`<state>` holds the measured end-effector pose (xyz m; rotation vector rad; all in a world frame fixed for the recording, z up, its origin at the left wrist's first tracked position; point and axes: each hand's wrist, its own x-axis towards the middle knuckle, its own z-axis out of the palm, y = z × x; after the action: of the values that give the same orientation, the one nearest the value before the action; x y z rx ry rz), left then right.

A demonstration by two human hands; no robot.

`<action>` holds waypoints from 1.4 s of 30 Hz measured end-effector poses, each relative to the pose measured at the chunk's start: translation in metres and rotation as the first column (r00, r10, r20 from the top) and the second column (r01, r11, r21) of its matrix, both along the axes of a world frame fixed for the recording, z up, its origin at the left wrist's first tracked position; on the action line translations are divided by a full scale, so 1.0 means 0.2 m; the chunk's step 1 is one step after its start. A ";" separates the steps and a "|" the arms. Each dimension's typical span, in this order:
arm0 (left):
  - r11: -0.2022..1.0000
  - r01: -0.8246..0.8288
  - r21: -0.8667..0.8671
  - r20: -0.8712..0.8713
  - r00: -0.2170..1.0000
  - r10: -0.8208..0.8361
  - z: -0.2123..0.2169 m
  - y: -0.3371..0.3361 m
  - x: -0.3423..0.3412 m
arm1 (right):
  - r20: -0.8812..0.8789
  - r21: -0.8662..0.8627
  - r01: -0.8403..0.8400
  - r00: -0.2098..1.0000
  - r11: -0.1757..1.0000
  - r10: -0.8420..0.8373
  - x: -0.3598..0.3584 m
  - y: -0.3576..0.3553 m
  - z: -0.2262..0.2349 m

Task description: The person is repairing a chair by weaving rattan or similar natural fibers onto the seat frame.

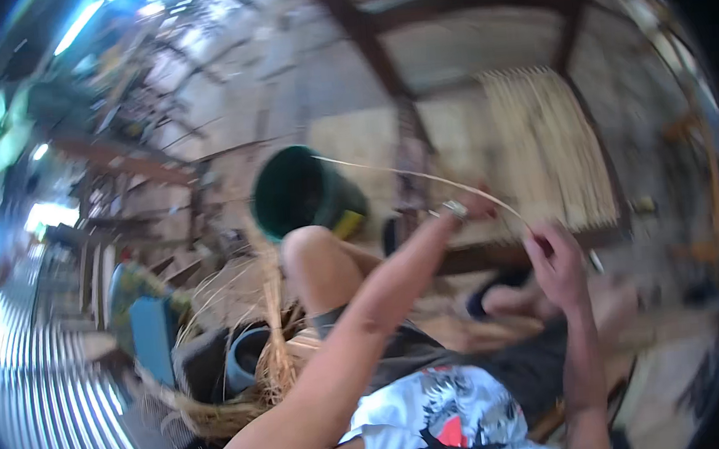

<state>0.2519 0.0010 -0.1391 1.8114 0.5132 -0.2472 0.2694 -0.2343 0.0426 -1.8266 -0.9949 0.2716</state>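
A long, thin, pale cane strip [406,171] curves from the rim of a dark green bucket [349,200] across to my right hand [559,266]. That hand is closed, with the strip's end pinched between thumb and fingers. My left arm reaches across toward the middle, and my left hand [480,205] is at the strip, which passes along it. Blur hides the left fingers, so I cannot tell how they are set. Just beyond both hands lies a dark wooden frame [409,128] with a panel of pale, parallel strands [550,150] stretched over part of it.
Left of my bent knee [311,249] are a bundle of loose fibres [278,366], a blue-rimmed container [242,360] and a blue block [152,338]. Corrugated metal sheeting [44,401] runs along the far left. Wooden pieces [131,162] clutter the back left.
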 end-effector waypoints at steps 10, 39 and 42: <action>0.922 -0.026 0.386 0.239 0.968 -0.073 0.34 -0.01 -0.01 | -0.322 -0.056 0.263 0.908 0.963 -0.267 -0.01 -0.39 -0.12; 0.815 0.575 -0.069 -0.178 0.797 -0.578 0.31 -0.05 0.08 | -0.384 -0.370 0.124 0.882 0.921 -0.273 -0.12 -0.47 -0.58; 0.962 0.268 0.054 -0.219 0.943 -0.251 0.34 -0.06 0.10 | -0.378 -0.383 0.090 0.893 0.920 -0.245 -0.11 -0.48 -0.62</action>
<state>0.2711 -0.0114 -0.0711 1.9450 0.4351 -0.6130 0.2465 -0.3301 -0.0806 -2.0468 -0.4967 0.7450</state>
